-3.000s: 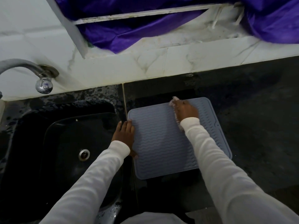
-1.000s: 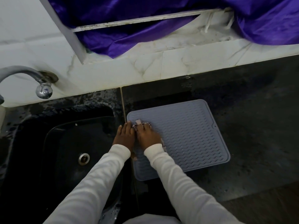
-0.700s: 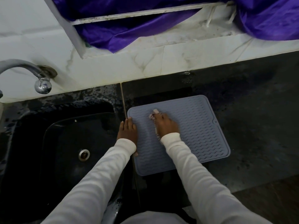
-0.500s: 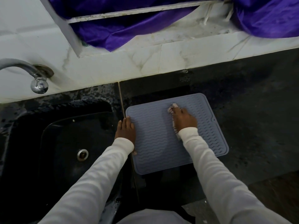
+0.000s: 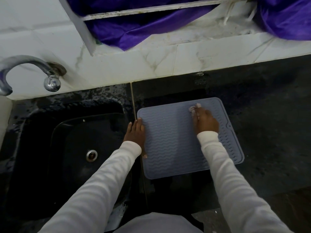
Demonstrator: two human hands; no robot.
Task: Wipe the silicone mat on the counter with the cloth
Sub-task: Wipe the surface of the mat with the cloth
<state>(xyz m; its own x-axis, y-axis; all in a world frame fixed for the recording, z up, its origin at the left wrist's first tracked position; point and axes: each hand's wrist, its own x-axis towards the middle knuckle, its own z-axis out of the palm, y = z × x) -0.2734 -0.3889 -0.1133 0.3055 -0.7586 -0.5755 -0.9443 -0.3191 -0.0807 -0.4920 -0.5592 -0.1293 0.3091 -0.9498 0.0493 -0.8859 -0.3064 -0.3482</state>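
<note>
A grey-blue silicone mat (image 5: 170,142) with wavy ridges lies flat on the dark counter (image 5: 269,125), just right of the sink. My right hand (image 5: 206,122) presses a small pale cloth (image 5: 193,109) against the mat's far right part; only a bit of cloth shows beyond the fingers. My left hand (image 5: 135,133) lies flat with fingers together on the mat's left edge, its thumb on the mat.
A black sink (image 5: 67,148) with a metal drain (image 5: 91,155) sits to the left. A chrome tap (image 5: 33,71) juts from the white marble backsplash (image 5: 185,59). Purple fabric (image 5: 143,31) hangs over the ledge behind. The counter's front edge runs at lower right.
My right hand has swept the cloth from the mat's near left, beside my left hand, toward the far right. My left hand has stayed on the mat's left edge.
</note>
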